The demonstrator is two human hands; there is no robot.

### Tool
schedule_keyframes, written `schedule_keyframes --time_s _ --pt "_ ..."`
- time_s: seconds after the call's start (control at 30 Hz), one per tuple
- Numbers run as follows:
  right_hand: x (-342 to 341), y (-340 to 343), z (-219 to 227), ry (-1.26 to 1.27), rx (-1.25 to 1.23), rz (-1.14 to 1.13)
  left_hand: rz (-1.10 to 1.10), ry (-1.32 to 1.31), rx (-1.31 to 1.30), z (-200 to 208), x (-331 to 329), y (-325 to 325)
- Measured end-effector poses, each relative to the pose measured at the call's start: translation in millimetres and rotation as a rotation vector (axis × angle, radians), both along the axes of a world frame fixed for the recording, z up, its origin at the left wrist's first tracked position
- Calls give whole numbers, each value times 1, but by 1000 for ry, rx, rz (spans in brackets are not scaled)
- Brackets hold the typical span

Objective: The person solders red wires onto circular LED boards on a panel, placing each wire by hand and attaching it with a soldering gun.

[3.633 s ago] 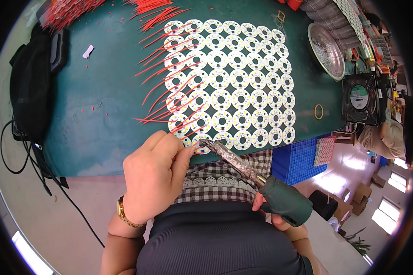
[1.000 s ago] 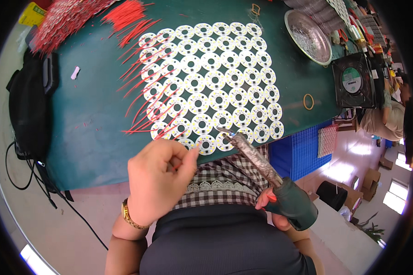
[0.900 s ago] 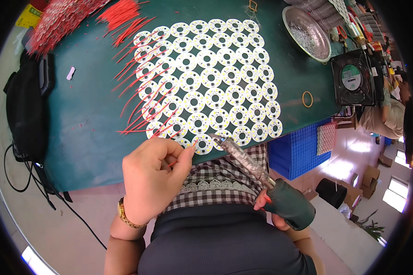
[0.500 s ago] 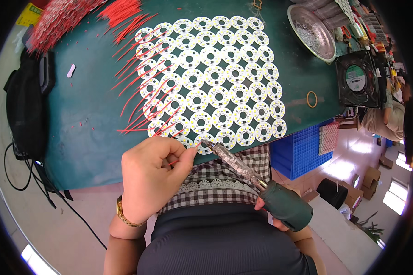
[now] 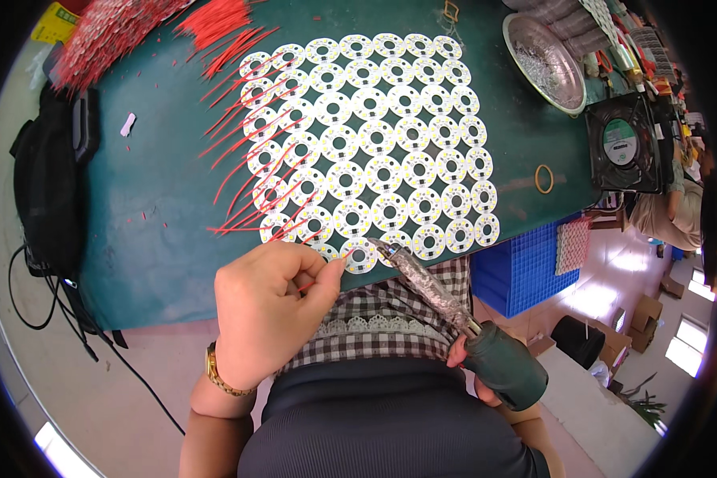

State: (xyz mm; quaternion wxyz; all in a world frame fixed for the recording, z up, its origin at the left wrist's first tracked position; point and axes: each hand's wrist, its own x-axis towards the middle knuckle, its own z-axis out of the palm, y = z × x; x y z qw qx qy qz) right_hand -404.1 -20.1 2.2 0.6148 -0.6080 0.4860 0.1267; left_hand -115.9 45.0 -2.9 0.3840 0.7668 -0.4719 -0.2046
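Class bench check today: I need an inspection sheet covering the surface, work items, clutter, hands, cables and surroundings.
Surface: green tabletop, dotted with small red scraps.
Work items: panel of round white LED boards; loose red wires piled beyond it, others laid across its left side.
Clutter: metal bowl, tan rubber band, white scrap.
Left hand: fingers pinch a red wire at the panel's near edge.
Right hand: grips the soldering iron; tip over the near edge, contact unclear.
Cables: black cable hanging at left, below the black bag; iron's cord: nothing seen.
Surroundings: black fan, blue crate, black bin and another person, all at right.
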Motion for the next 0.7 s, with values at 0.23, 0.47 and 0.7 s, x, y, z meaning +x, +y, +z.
schedule_keyframes --time_s 0.23,0.47,0.7 --pt "2 -2 -6 -7 -160 53 -10 11 6 -4 2 3" --pt "-19 -1 -31 -470 -481 193 -16 16 -2 -3 1 1" --pt "-23 3 -35 -481 -476 175 -20 5 -14 -3 2 0"
